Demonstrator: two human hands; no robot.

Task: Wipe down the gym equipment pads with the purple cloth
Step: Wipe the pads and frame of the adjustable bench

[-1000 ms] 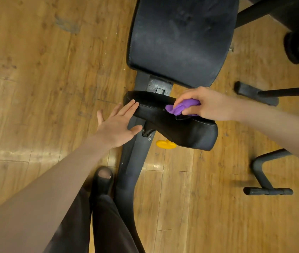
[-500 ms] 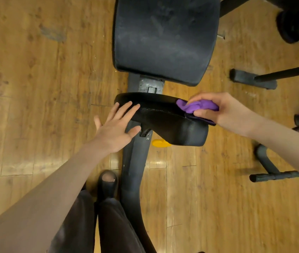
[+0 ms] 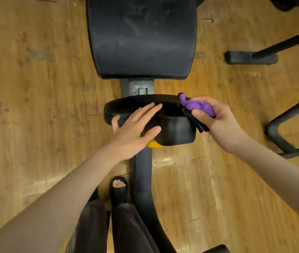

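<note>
**Q:** Which step is this?

**A:** Mid-wipe on a gym machine, by the look of it. The right hand (image 3: 220, 119) bunches the purple cloth (image 3: 198, 106) in curled fingers and holds it against the right end of the small black pad (image 3: 174, 128). The left hand (image 3: 136, 128) lies flat on the same pad's left half, fingers straight and spread, apparently steadying it.

**Q:** And the next move?

**A:** Likely a pass around the pad's rounded end and front face, then on to the large pad (image 3: 141, 37) beyond, which looks dusty and smudged. The cloth probably needs opening out; wadded up, it covers little.

**Q:** Materials?

**A:** Both pads appear to be black vinyl, stitched along the seam and softly rounded at the corners. They sit on a dark, curved metal frame (image 3: 143, 189) above a worn wooden plank floor (image 3: 35, 88). A yellow knob (image 3: 154, 144) peeks out beneath the small pad.
</note>
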